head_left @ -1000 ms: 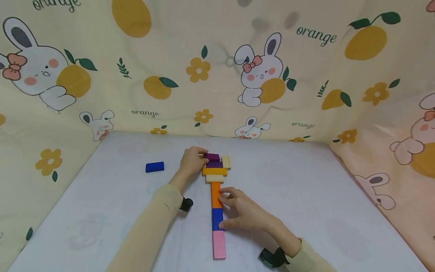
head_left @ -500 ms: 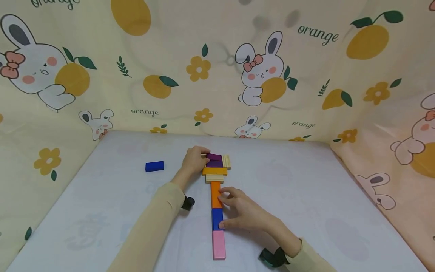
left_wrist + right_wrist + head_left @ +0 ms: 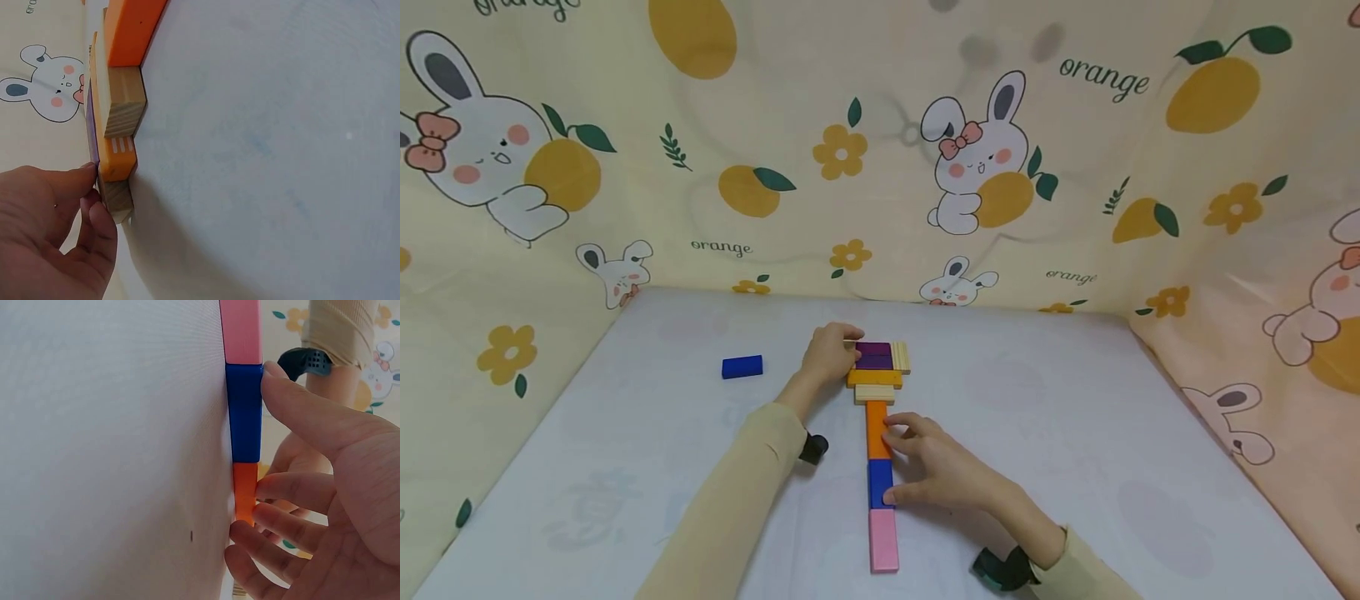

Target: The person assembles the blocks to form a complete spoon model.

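Observation:
A row of wooden blocks lies on the white table. Nearest is the pink block [image 3: 883, 542], followed by the blue block [image 3: 881, 485] and the orange block [image 3: 877, 430]. Beyond come a crosswise plain ribbed block [image 3: 874, 392] and a yellow block [image 3: 874, 379]. Two purple blocks [image 3: 875, 356] lie side by side behind the yellow one, flanked on the right by an upright plain block [image 3: 900, 357]. My left hand [image 3: 830, 353] pinches the farther purple block at its left end and partly hides another plain block. My right hand [image 3: 943, 464] rests its thumb on the blue block, loose fingers at the orange.
Apart to the left lies a single blue block [image 3: 742, 367]. A patterned cloth wall [image 3: 880, 167] with rabbits and oranges rises behind the table and at both sides. Dark wrist straps sit on both arms.
My left hand has brought the farther purple block, tilted and slightly left before, right and down until it lies flat and level against the other purple block. My right hand stays put.

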A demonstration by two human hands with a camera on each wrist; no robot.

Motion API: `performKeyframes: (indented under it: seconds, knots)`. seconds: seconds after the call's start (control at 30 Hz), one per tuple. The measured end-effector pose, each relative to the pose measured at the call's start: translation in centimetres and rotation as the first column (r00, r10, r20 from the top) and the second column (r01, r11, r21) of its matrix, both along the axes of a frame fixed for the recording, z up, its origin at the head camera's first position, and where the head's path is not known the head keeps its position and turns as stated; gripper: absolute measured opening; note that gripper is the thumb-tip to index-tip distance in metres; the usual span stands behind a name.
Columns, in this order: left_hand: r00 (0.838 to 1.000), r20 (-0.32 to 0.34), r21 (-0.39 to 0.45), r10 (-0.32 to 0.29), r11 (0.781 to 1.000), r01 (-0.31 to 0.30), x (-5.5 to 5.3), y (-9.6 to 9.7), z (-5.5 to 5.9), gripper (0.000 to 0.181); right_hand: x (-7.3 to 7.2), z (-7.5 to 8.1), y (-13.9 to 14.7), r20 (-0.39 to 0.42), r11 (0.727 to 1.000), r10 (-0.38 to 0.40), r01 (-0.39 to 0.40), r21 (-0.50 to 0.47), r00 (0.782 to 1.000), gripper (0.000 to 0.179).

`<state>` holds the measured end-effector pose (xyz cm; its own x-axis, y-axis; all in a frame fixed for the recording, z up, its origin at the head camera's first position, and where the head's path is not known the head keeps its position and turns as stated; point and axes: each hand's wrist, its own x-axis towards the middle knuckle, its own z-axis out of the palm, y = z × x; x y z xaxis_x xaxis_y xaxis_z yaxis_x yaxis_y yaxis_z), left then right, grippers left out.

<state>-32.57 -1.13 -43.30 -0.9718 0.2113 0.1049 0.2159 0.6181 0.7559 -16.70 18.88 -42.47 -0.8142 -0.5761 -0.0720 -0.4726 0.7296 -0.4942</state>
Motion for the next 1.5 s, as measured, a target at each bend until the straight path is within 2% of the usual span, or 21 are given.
performKeyframes:
  seconds: [0.2,0.33,0.53,0.63,0.73,0.9,1.07,1.23,1.5]
  knots:
    - [0.999,-0.032,0.032,-0.027,0.999,0.028,0.3,-0.5,0.2,0.030,-0.1,0.1,-0.1,-0.005,1.000,0.002,-0.002,-0.007,1.000,0.083]
    - [0.992,-0.105,0.057,-0.075,0.995,0.082,1.6,-2.1,0.5,0.028,-0.1,0.0,-0.1,0.010,1.000,-0.006,0.006,-0.011,1.000,0.083]
    - [0.968,-0.176,0.039,-0.177,0.982,0.186,4.6,-7.2,1.9,0.027,0.0,-0.1,-0.1,0.011,1.000,-0.010,0.010,-0.002,1.000,0.083]
    - [0.959,-0.219,0.006,-0.178,0.983,0.184,5.3,-10.1,2.5,0.027,0.1,-0.1,-0.1,0.006,1.000,-0.009,0.009,-0.004,1.000,0.083]
    - [0.959,-0.242,-0.009,-0.147,0.989,0.149,5.6,-13.0,2.9,0.028,0.1,-0.1,-0.1,0.004,1.000,-0.008,0.008,-0.002,1.000,0.083]
    - [0.977,-0.199,-0.030,-0.072,0.997,0.067,5.4,-17.1,2.8,0.031,0.1,-0.2,-0.1,0.007,1.000,-0.004,0.004,-0.002,1.000,0.082]
    - [0.987,-0.156,-0.026,-0.029,0.999,0.025,4.9,-19.8,1.9,0.036,0.1,-0.2,-0.1,0.030,1.000,-0.017,0.017,-0.018,0.999,0.083]
    - [0.993,-0.118,0.001,-0.008,1.000,0.008,4.8,-21.0,1.2,0.040,0.1,-0.4,-0.1,0.034,1.000,-0.022,0.022,-0.012,0.999,0.083]
    - [1.000,-0.018,0.022,0.007,1.000,-0.007,4.3,-21.1,0.4,0.043,0.1,-0.2,-0.1,0.016,1.000,-0.016,0.016,-0.009,1.000,0.083]
